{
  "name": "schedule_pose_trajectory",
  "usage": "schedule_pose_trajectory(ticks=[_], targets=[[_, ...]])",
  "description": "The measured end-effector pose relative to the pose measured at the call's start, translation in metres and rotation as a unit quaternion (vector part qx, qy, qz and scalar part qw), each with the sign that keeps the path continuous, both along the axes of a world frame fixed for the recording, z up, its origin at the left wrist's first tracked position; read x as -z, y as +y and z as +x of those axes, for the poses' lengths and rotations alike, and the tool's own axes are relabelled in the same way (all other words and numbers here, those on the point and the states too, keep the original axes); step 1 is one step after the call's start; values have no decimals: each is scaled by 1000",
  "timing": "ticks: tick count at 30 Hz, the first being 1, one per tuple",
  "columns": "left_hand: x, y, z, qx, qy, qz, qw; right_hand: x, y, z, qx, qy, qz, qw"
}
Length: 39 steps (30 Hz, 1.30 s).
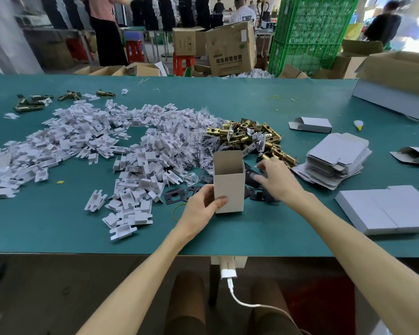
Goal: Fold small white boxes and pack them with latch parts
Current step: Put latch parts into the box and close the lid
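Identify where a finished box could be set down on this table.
Bare table shows along the near edge, between white inserts and closed boxes, and beyond the brass latches. Around the open box, black plates crowd it.

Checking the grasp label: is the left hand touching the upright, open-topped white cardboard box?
Touching. The head view shows the left hand with its thumb across the front of the white cardboard box.

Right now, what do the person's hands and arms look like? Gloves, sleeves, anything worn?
Left hand and right hand are bare: no gloves, rings or watch visible. Left forearm and right forearm are bare too, with no sleeves in view down to the frame's edge.
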<state>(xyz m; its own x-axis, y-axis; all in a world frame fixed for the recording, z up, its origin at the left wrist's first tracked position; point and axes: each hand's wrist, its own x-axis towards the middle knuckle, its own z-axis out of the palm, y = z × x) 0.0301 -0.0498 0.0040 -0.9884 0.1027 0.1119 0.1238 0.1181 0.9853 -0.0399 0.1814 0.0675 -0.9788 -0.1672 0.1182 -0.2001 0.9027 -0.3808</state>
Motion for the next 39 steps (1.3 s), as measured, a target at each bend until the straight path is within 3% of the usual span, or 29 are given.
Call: schedule_pose_trajectory(ticks=[6,16,21,23,32,39], targets=[[-1,0,0,-1,-4,4,1000,30,-9,-3,16,-28,38,999],[0,0,-1,0,-2,-3,1000,31,-10,-14,74,-41,-123,989],[-1,1,-1,0,-4,-2,1000,32,-12,-12,82,17,8,996],[0,1,-1,0,-4,0,1000,28,-13,-13,56,26,19,998],[-1,0,1,-1,5,3,1000,-1,-11,-4,23,12,-126,992],[0,-1,1,-3,4,-6,1000,-79,-21,18,-36,132,-191,972]])
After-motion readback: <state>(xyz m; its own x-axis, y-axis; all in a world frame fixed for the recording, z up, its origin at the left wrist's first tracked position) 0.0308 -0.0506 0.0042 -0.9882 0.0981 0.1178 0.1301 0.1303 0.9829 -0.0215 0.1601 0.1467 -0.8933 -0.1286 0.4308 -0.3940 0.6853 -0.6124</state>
